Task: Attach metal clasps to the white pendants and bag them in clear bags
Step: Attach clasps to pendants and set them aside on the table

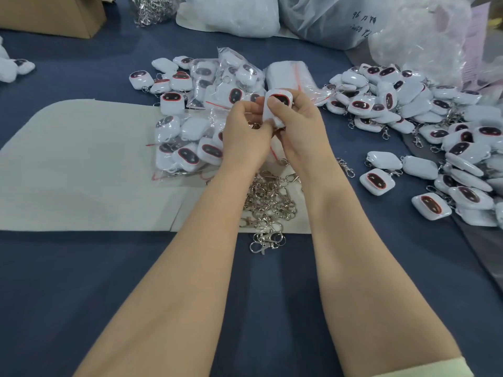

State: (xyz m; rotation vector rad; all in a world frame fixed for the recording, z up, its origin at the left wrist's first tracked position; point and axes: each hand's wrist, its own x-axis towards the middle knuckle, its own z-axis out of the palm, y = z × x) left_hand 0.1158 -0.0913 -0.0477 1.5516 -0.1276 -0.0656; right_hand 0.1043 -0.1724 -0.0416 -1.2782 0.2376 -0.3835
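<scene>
While both hands work one pendant (277, 104) held up over the middle of the surface (109, 281), the task looks mid-run, nowhere near finished. Right grip (296, 123) is curled round the pendant, thumb on its dark face. Left grip (245, 131) pinches the pendant's lower end, and a bit of metal clasp (254, 126) shows under its fingers; can't tell if that clasp is hooked on yet. Done so far: a batch of bagged pendants (190, 148) in red-zip clear bags lies just beyond and beside the left grip, partly on the pale felt mat (81, 164). Left to do: a big pile of unbagged pendants (408, 104) spreads toward the right edge. Many of those show clasps already, so bagging is probably the main backlog. Loose clasps (269, 202) lie heaped between the forearms, so more attaching is likely too. A stack of empty clear bags (288, 74) sits just beyond the hands. More clasps (152, 9), full plastic sacks (231, 14) and a cardboard box (49, 14) line the far edge.
</scene>
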